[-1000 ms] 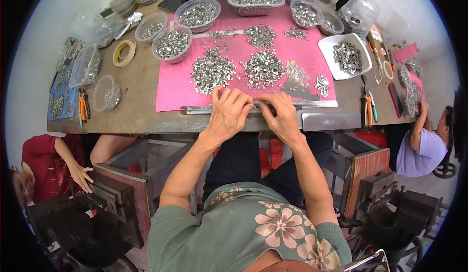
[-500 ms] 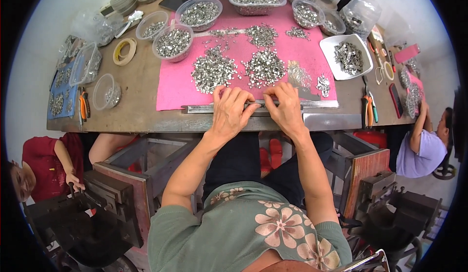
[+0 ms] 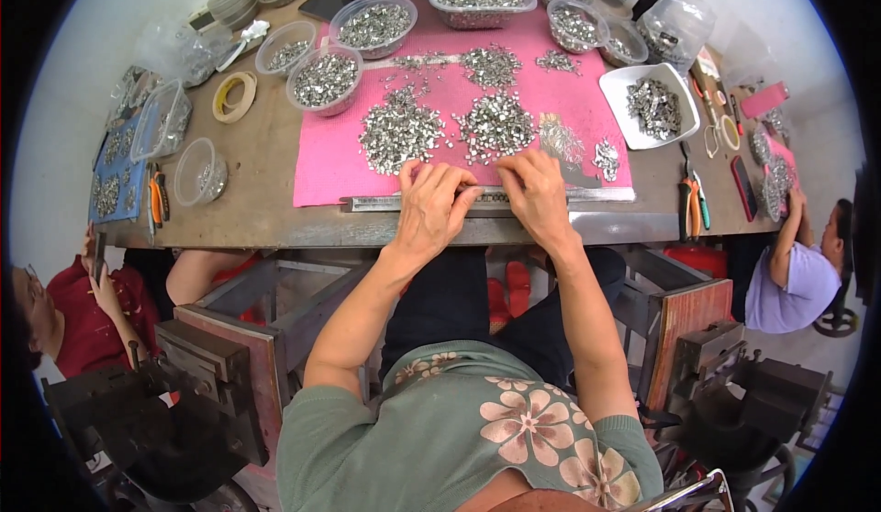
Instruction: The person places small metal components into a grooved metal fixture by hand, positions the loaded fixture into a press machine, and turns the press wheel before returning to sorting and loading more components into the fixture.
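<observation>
Two bare hands, left hand and right hand, fingers bent close over a long silvery metal strip; cannot tell whether clamped on any piece. Dark marks on the strip left of the left hand, too small to read; dark segments in a row between both hands. Bench edge below both hands, bare pink mat left of the left hand.

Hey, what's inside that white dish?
A heap of small silvery metal pieces sits inside the white dish. It covers the middle of the bottom, so anything underneath is hidden.
</observation>
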Available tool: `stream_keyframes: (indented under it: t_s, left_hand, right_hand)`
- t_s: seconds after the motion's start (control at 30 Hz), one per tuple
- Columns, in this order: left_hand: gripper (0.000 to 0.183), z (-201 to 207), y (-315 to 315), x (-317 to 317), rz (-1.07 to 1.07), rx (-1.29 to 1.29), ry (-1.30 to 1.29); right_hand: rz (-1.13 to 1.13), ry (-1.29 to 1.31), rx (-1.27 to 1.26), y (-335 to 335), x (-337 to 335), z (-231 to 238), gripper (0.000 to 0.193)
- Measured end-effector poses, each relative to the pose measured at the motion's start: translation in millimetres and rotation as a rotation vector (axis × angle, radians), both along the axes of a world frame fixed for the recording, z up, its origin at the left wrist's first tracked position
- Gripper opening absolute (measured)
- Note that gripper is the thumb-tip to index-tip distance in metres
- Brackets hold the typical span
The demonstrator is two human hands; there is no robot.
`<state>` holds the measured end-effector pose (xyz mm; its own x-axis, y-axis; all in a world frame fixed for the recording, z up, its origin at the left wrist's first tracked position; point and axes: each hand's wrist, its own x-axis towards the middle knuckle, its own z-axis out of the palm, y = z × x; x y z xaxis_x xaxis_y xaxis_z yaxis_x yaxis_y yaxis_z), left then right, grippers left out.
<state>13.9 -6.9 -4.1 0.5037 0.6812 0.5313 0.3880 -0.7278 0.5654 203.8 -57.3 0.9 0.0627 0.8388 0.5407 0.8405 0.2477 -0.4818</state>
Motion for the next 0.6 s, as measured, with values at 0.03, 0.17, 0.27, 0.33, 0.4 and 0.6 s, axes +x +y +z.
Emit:
stream_keyframes:
  t_s: [0.03, 0.17, 0.27, 0.33, 0.4, 0.6]
  left_hand:
    - [0.012, 1, 0, 1, 0.001, 0.0, -0.008]
    - [0.013, -1, 0, 1, -0.005, -0.001, -0.01]
    - [0.011, -2, 1, 1, -0.009, 0.003, -0.015]
    - [0.01, -4, 2, -2, -0.001, 0.0, -0.019]
    - [0.009, -4, 3, -4, 0.002, -0.005, -0.025]
    - [0.007, 4, 19, 2, 0.063, 0.016, 0.051]
  right_hand:
    - [-0.001, 0.0, 0.001, 6, 1, -2, 0.01]
    - [-0.031, -0.09, -0.031, 19, 2, -7, 0.007]
    - [-0.023, -0.098, -0.054, 15, 3, -4, 0.007]
    - [0.002, -0.076, -0.052, 7, 0, 3, 0.008]
    - [0.052, 0.029, -0.056, -7, -3, 12, 0.009]
    - [0.071, 0.009, -0.089, -29, -5, 11, 0.011]
